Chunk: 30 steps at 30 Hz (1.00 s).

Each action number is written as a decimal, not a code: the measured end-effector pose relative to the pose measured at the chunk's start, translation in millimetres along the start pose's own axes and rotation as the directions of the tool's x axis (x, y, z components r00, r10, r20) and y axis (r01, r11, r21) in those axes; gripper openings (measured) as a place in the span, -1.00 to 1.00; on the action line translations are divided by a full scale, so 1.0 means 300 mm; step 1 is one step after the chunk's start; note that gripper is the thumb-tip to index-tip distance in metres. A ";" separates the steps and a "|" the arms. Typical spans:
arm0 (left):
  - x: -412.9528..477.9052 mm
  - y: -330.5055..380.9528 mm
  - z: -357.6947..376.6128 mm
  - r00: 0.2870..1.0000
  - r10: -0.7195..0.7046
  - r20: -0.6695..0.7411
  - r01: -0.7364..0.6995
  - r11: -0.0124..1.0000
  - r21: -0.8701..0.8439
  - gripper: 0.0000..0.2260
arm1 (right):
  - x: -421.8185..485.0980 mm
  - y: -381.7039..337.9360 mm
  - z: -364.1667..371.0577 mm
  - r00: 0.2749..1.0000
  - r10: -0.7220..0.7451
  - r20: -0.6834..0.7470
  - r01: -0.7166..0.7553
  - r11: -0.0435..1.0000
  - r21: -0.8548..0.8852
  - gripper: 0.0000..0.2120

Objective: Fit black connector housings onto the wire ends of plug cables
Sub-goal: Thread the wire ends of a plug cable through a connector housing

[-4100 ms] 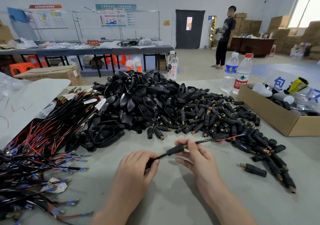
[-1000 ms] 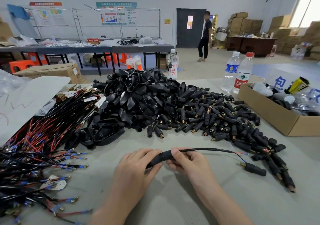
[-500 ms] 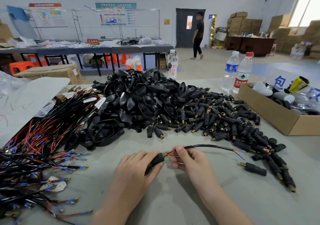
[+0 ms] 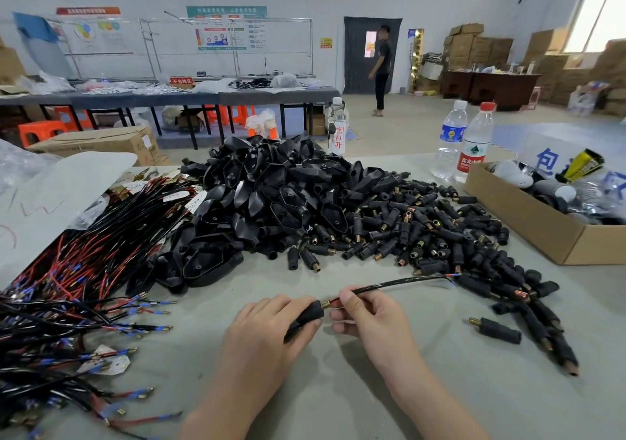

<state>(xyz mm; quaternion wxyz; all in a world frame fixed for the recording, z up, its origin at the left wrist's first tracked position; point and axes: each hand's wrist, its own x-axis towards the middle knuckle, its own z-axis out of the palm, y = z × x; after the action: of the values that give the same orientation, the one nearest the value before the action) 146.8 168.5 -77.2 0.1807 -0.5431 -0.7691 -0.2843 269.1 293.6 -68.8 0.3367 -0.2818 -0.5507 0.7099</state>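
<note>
My left hand [image 4: 267,331] grips a black cylindrical connector housing [image 4: 305,316] with a brass threaded tip pointing right. My right hand [image 4: 364,314] pinches a black cable [image 4: 399,283] just beside that tip, where a short red wire shows. The cable arcs right to red and blue wire ends near the pile of small black connectors [image 4: 440,236]. A heap of larger black plug shells [image 4: 271,195] lies behind. A bundle of black cables with red and blue ends [image 4: 67,287] covers the table's left side.
A cardboard box [image 4: 555,233] of parts stands at the right, two water bottles [image 4: 464,141] behind it. A single connector [image 4: 496,330] lies right of my hands. The grey table [image 4: 338,405] is bare near me. A person [image 4: 381,70] stands by the far door.
The housing has slid left off the cable's middle into my left hand, baring a brass tip and red wire. The cable's far end rose slightly. The person in the background walked left, then stopped.
</note>
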 end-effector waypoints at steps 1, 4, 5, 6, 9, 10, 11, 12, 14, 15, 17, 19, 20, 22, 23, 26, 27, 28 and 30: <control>0.001 0.004 0.000 1.000 0.002 0.004 -0.002 1.000 0.000 -0.79 | -0.002 0.001 0.005 1.000 -0.003 -0.009 0.003 1.000 0.001 -0.89; 0.000 0.007 -0.002 0.999 -0.024 0.024 0.025 0.999 -0.028 -0.79 | -0.003 0.004 0.010 0.998 -0.002 -0.057 0.003 1.000 0.020 -0.86; -0.003 0.003 -0.003 0.998 -0.048 0.035 0.050 0.998 -0.048 -0.78 | 0.000 0.002 0.004 0.997 0.001 -0.083 0.002 0.999 0.033 -0.85; -0.005 -0.001 -0.003 0.996 -0.072 0.052 0.075 0.995 -0.068 -0.76 | 0.005 -0.002 -0.005 0.994 0.006 -0.109 -0.001 0.999 0.045 -0.83; -0.009 -0.006 -0.003 0.991 -0.084 0.107 0.096 0.988 -0.118 -0.71 | 0.015 -0.010 -0.030 0.988 0.029 -0.152 -0.017 0.997 0.075 -0.81; -0.009 -0.004 -0.004 0.990 -0.076 0.116 0.091 0.987 -0.132 -0.71 | 0.017 -0.011 -0.033 0.987 0.035 -0.155 -0.022 0.996 0.085 -0.81; -0.008 -0.002 -0.005 0.991 -0.071 0.117 0.087 0.986 -0.141 -0.71 | 0.018 -0.012 -0.034 0.987 0.039 -0.156 -0.025 0.995 0.092 -0.81; -0.007 -0.001 -0.005 0.991 -0.070 0.111 0.087 0.985 -0.147 -0.71 | 0.017 -0.014 -0.034 0.987 0.039 -0.157 -0.024 0.995 0.097 -0.81; -0.004 -0.002 -0.005 0.993 -0.076 0.095 0.090 0.985 -0.150 -0.71 | 0.016 -0.020 -0.032 0.987 0.031 -0.158 -0.015 0.995 0.102 -0.82; -0.003 -0.003 -0.004 0.993 -0.077 0.087 0.089 0.985 -0.147 -0.72 | 0.013 -0.022 -0.031 0.987 0.023 -0.157 -0.007 0.995 0.100 -0.82; -0.002 -0.003 -0.001 0.994 -0.070 0.082 0.080 0.988 -0.135 -0.70 | 0.007 -0.024 -0.028 0.988 0.002 -0.154 0.010 0.997 0.082 -0.83; -0.003 -0.002 0.003 0.994 -0.062 0.090 0.073 0.989 -0.129 -0.64 | 0.000 -0.023 -0.022 0.990 -0.015 -0.137 0.023 0.998 0.052 -0.84; -0.004 -0.002 0.006 0.994 -0.064 0.094 0.076 0.989 -0.129 -0.62 | -0.004 -0.022 -0.017 0.992 -0.022 -0.124 0.027 0.999 0.035 -0.85; -0.007 -0.003 0.009 0.993 -0.077 0.093 0.088 0.988 -0.130 -0.61 | -0.009 -0.021 -0.006 0.995 -0.033 -0.096 0.034 0.999 0.009 -0.87; -0.008 -0.005 0.011 0.993 -0.083 0.086 0.094 0.987 -0.130 -0.61 | -0.010 -0.022 -0.003 0.995 -0.039 -0.088 0.039 0.999 -0.001 -0.87; -0.007 -0.006 0.013 0.993 -0.096 0.071 0.104 0.986 -0.127 -0.63 | -0.012 -0.026 0.000 0.994 -0.050 -0.093 0.049 0.999 -0.011 -0.86; -0.007 -0.005 0.013 0.993 -0.096 0.070 0.104 0.986 -0.128 -0.64 | -0.012 -0.028 -0.002 0.994 -0.048 -0.093 0.048 0.999 -0.009 -0.86; -0.006 -0.003 0.012 0.993 -0.093 0.067 0.101 0.986 -0.129 -0.65 | -0.013 -0.029 -0.002 0.995 -0.046 -0.090 0.046 0.999 -0.007 -0.86; -0.003 0.005 0.008 0.995 -0.078 0.065 0.086 0.989 -0.120 -0.67 | -0.019 -0.029 0.003 0.997 -0.039 -0.071 0.039 0.999 -0.002 -0.87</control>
<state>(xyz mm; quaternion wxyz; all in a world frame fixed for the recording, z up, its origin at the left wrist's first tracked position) 148.5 169.7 -79.4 0.1118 -0.5294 -0.7770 -0.3217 273.3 290.1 -60.0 0.3698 -0.2962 -0.5441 0.6924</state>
